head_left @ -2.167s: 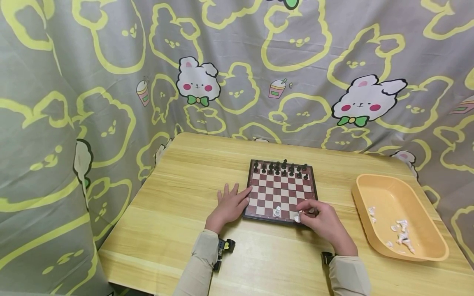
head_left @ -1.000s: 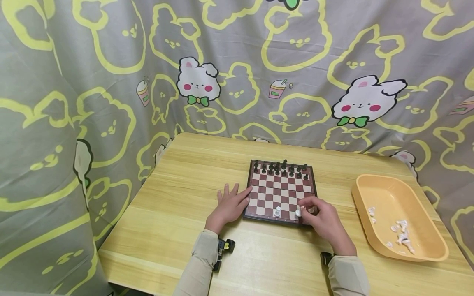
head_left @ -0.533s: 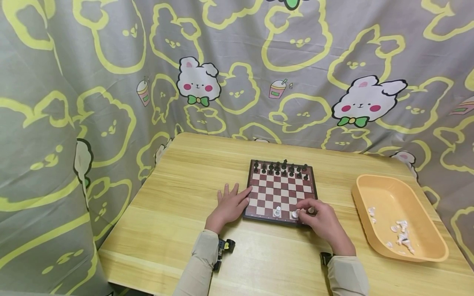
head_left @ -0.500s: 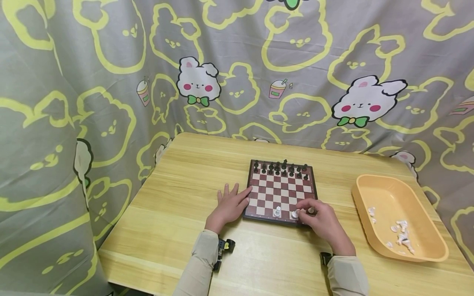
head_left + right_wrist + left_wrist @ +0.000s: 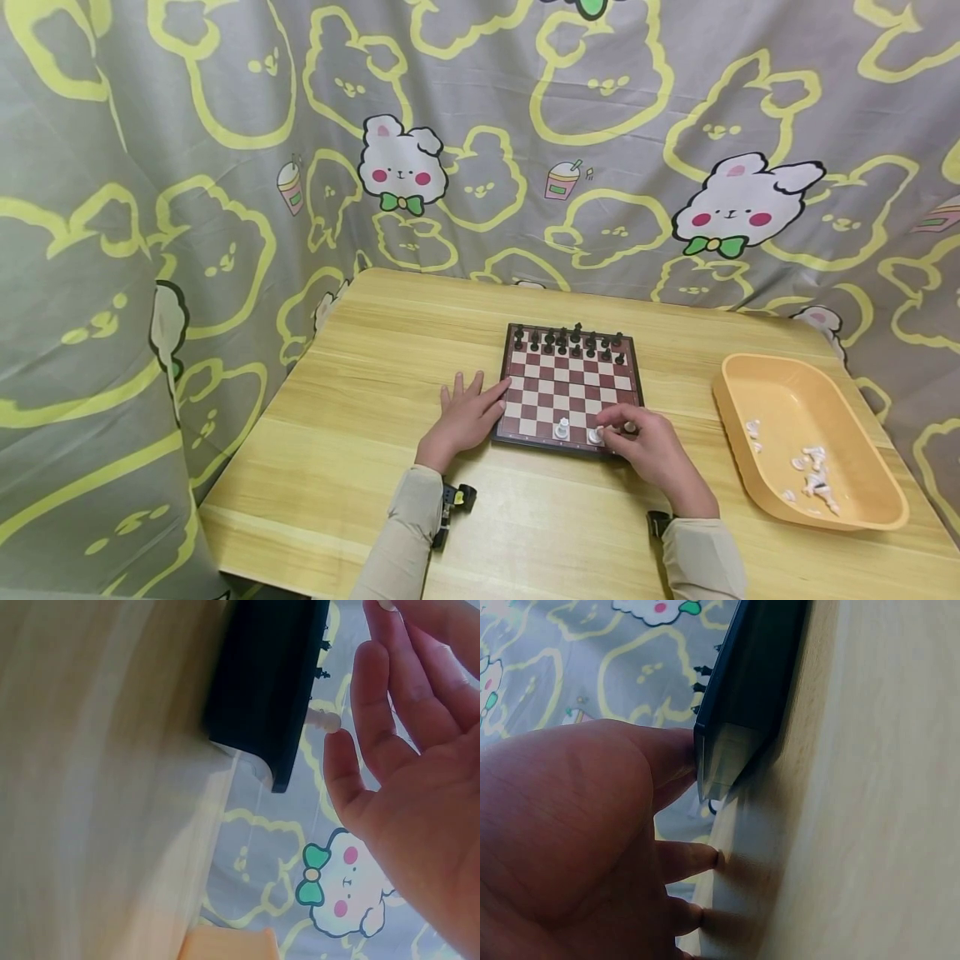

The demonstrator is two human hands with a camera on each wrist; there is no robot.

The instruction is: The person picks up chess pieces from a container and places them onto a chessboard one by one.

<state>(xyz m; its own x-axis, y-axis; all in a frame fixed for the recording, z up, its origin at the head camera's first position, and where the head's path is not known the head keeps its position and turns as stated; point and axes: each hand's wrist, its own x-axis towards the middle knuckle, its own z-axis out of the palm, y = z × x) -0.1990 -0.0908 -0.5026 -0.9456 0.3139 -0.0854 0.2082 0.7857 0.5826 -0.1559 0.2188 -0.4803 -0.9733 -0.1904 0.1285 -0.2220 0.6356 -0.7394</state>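
Note:
A chessboard [image 5: 551,392] lies on the table, with black chess pieces [image 5: 562,342] lined up in two rows on its far side. My left hand [image 5: 467,421] has its fingers spread; in the left wrist view, thumb and index finger touch the board's side edge while other fingertips rest on the table. Over the near right corner, my right hand [image 5: 656,446] pinches a white chess piece [image 5: 595,435] between thumb and index finger; its kind is mostly hidden. To its left stands a white rook-like piece [image 5: 562,428]. Another white piece [image 5: 324,720] stands at the board's edge near my right little finger.
On the right of the wooden table [image 5: 360,358] sits an orange plastic tray [image 5: 731,433] with several white pieces [image 5: 817,479] lying loose in it. A grey patterned curtain [image 5: 480,100] hangs behind the table and along its left side.
My right hand has shifted slightly left along the board's near edge, with the pinched white piece tilting and moving a little left. The left hand has stayed in place.

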